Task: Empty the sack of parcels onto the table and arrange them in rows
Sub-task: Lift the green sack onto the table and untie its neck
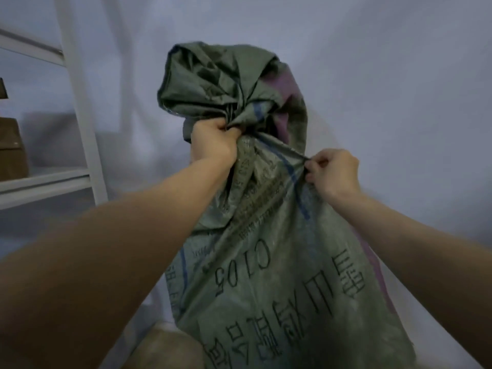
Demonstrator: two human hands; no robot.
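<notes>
A large grey-green woven sack (279,275) with black printed characters and blue and purple stripes fills the middle of the view, standing upright in front of me. Its top is bunched and flops over above my hands. My left hand (213,141) grips the gathered neck of the sack in a fist. My right hand (332,171) pinches a fold of the fabric on the sack's right side, just below the neck. No parcels show; whatever is inside the sack is hidden.
A white metal shelf frame (80,123) stands at the left, with a brown cardboard box (12,153) on one shelf. A pale cloth backdrop (399,89) hangs behind the sack. Something brownish (165,347) lies low beside the sack.
</notes>
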